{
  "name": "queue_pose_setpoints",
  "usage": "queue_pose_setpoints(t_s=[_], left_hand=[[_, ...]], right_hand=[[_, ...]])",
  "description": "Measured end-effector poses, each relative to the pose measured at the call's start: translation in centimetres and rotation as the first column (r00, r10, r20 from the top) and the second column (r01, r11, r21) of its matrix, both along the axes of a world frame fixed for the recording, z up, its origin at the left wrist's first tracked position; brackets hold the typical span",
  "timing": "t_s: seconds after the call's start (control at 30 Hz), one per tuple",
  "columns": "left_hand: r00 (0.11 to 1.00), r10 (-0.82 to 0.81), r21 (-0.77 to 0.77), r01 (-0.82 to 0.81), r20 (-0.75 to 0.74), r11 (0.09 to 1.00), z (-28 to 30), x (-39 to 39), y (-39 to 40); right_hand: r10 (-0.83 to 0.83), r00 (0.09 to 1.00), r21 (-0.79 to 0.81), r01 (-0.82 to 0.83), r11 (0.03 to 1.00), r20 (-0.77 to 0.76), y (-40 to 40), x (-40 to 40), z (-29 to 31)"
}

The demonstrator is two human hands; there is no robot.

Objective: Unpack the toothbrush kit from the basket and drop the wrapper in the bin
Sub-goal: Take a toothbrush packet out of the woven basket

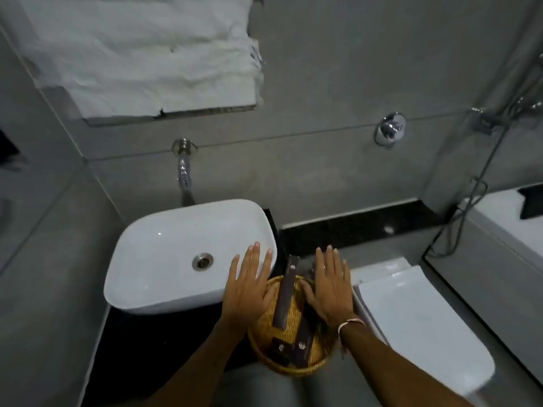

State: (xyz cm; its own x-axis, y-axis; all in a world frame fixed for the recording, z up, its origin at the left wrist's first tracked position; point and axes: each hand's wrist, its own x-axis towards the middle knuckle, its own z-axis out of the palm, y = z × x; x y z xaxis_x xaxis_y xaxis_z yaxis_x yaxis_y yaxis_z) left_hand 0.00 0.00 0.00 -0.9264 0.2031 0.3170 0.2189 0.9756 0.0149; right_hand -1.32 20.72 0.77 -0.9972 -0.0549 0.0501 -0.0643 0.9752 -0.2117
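A round woven basket (320, 361) sits on the dark counter right of the sink. A long dark brown toothbrush kit box (285, 292) leans upright in it, its top poking past the far rim. Other dark packets (302, 342) lie in the basket's bottom. My left hand (249, 286) is flat and open, fingers spread, hovering over the basket's left rim and the sink edge. To the right of the box, my right hand (330, 289) is also open with fingers spread, over the basket's right side. Neither hand holds anything. No bin is in view.
A white rectangular basin (164, 259) with a wall spout (185, 174) stands to the left. A white toilet with its lid shut (417, 327) is on the right. A mirror covered in white paper (147, 54) hangs above; a bathtub edge (499, 221) is far right.
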Motion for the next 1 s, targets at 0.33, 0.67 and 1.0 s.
queue_pose_setpoints(t_s=[0.33, 0.67, 1.0], left_hand=[[0.995, -0.094, -0.051, 0.096, 0.044, 0.994, -5.5, 0.4, 1.0], [0.994, -0.110, 0.365, 0.113, -0.027, 0.924, -1.6, -1.5, 0.1], [0.959, -0.200, 0.979, -0.192, 0.203, 0.072, 5.2, -3.9, -4.5]], right_hand=[[-0.098, 0.925, -0.545, 0.299, 0.784, 0.367, -3.0, -1.2, -4.6], [-0.126, 0.919, -0.650, 0.356, 0.672, 0.373, -4.3, -3.1, -5.3], [0.432, 0.894, -0.342, -0.371, 0.864, 0.122, -2.6, -7.5, 6.5]])
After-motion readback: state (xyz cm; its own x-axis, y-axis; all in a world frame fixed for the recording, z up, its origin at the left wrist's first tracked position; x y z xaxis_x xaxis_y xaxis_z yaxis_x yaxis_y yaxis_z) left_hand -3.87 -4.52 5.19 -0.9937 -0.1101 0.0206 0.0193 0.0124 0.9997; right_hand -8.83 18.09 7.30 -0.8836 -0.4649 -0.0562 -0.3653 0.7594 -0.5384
